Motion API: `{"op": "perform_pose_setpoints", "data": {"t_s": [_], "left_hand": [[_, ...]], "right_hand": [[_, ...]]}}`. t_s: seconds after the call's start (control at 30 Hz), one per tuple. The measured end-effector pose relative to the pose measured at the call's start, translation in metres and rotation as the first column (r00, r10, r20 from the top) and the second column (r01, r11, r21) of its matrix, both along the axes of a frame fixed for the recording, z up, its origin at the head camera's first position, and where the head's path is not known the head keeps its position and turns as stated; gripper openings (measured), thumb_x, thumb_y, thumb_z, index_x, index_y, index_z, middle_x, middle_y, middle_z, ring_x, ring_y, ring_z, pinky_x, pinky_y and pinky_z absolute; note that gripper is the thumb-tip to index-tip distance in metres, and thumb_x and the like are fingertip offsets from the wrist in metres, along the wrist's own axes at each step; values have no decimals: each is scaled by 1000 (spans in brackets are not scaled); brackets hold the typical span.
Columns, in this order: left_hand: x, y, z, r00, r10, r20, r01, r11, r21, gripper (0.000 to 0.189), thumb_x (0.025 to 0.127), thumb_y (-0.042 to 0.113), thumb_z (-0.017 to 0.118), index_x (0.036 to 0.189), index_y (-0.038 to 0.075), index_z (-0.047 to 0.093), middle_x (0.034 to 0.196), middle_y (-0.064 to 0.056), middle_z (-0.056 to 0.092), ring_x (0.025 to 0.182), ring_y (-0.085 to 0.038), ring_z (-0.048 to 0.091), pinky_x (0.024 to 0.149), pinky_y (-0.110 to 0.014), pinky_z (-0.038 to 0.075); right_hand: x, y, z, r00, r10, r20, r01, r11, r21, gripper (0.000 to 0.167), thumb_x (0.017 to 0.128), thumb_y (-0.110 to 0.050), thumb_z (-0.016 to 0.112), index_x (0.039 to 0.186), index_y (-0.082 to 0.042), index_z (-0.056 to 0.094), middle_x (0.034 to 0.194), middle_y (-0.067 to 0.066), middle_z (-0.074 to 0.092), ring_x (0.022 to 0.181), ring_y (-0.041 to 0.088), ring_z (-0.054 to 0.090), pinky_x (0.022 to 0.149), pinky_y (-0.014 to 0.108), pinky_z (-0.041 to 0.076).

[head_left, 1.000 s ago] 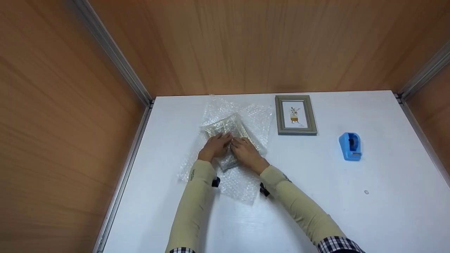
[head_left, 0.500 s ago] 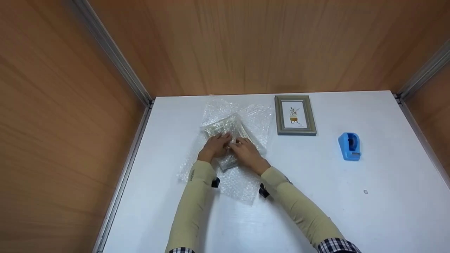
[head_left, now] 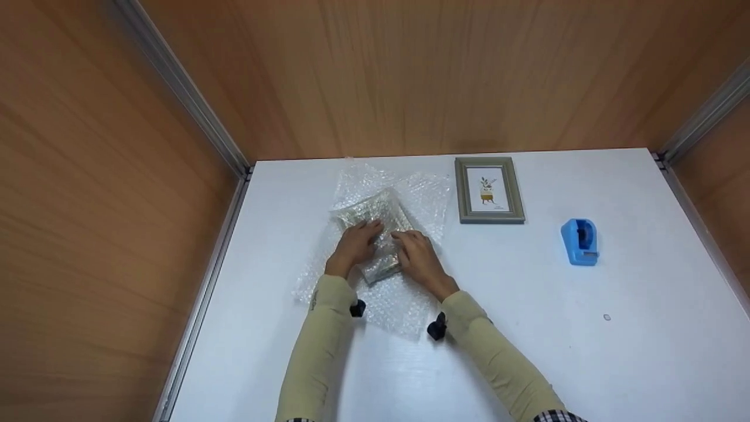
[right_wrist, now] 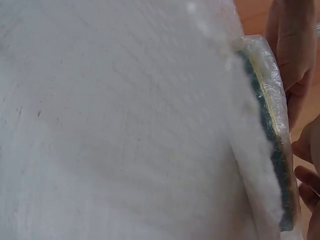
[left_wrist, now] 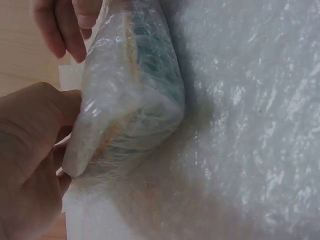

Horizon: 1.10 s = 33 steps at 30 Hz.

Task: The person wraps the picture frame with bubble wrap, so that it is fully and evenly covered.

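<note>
A flat, frame-shaped object wrapped in bubble wrap lies at an angle on a larger spread sheet of bubble wrap. Through the plastic, a greenish edge and a thin gold line show in both wrist views. My left hand rests on the left part of the bundle, its fingers reaching over the top. On the right side, my right hand touches the wrap with loosely bent fingers. The left wrist view shows my left thumb and fingers along the bundle, with the right hand's fingertips hanging close by.
Right of the wrap lies a grey-green picture frame with a plant print. A blue tape dispenser stands farther right on the white table. A small clear piece lies below it. Wooden panels wall in the back and sides.
My right hand has drawn back from the left hand, leaving a gap between them over the wrapped bundle. The left hand stays nearly in place. The frame and tape dispenser stay put.
</note>
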<state>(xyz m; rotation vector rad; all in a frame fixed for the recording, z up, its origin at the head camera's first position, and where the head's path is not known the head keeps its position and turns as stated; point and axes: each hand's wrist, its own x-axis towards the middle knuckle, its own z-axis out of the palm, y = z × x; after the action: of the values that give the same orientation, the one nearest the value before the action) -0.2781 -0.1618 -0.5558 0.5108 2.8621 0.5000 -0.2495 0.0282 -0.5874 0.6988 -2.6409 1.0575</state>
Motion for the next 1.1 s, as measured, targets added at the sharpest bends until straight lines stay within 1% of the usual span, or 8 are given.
{"op": "perform_pose_setpoints", "data": {"t_s": [0.13, 0.27, 0.37, 0.5, 0.7, 0.8, 0.97, 1.1], "left_hand": [[2, -1, -2, 997, -8, -72, 10, 1000, 20, 47, 91, 7, 60, 137, 11, 52, 149, -7, 43, 138, -35, 37, 112, -50, 32], [5, -1, -1, 992, -3, -125, 5, 1000, 12, 42, 90, 8, 60, 131, 9, 56, 147, -10, 45, 136, -35, 40, 111, -52, 33], [7, -1, 1, 992, 33, -119, -28, 999, 36, 41, 91, 10, 57, 132, 8, 55, 146, -10, 46, 137, -33, 38, 112, -53, 30], [9, -1, 4, 992, 93, -87, -85, 993, 86, 47, 92, 11, 55, 138, 9, 49, 147, -9, 45, 140, -31, 34, 116, -51, 23], [11, -2, 5, 983, 151, -103, -135, 979, 154, 49, 92, 15, 55, 141, 9, 46, 148, -11, 44, 140, -35, 33, 117, -52, 19], [11, -2, 6, 972, 200, -122, -168, 958, 232, 46, 93, 12, 50, 139, 7, 48, 147, -12, 45, 140, -37, 33, 117, -52, 19], [13, -2, 6, 941, 311, -136, -246, 900, 360, 40, 97, 5, 43, 136, 6, 50, 145, -13, 47, 139, -35, 34, 119, -44, 20], [16, -2, 6, 917, 363, -167, -274, 875, 398, 36, 98, 4, 46, 133, 5, 52, 143, -16, 47, 138, -34, 36, 118, -41, 22]], "right_hand": [[3, 4, 2, 998, -40, 43, 43, 997, -62, 35, 91, -3, 55, 126, -6, 59, 120, 10, 64, 115, 27, 55, 99, 45, 43], [5, 7, 6, 997, -42, 62, 49, 992, -119, 36, 91, 1, 54, 127, -4, 58, 120, 10, 64, 115, 27, 56, 100, 44, 43], [6, 10, 9, 996, -45, 72, 55, 988, -147, 39, 89, 3, 54, 127, -4, 57, 118, 11, 64, 113, 27, 57, 98, 44, 44], [6, 12, 13, 995, -53, 87, 67, 983, -171, 39, 89, 3, 55, 127, -3, 56, 118, 11, 63, 113, 28, 57, 97, 44, 45], [8, 15, 14, 994, -57, 95, 74, 980, -186, 39, 89, 2, 56, 128, -4, 56, 119, 11, 63, 115, 28, 56, 97, 43, 46], [9, 17, 15, 994, -54, 94, 71, 980, -185, 39, 90, 2, 55, 128, -4, 55, 119, 12, 63, 114, 28, 56, 96, 44, 46], [10, 20, 16, 991, -58, 118, 79, 979, -187, 39, 91, 0, 52, 130, -4, 55, 120, 12, 62, 115, 27, 55, 97, 43, 45], [11, 22, 17, 990, -61, 128, 85, 977, -196, 39, 92, 0, 51, 130, -4, 54, 120, 12, 62, 116, 27, 54, 99, 44, 45]]}}
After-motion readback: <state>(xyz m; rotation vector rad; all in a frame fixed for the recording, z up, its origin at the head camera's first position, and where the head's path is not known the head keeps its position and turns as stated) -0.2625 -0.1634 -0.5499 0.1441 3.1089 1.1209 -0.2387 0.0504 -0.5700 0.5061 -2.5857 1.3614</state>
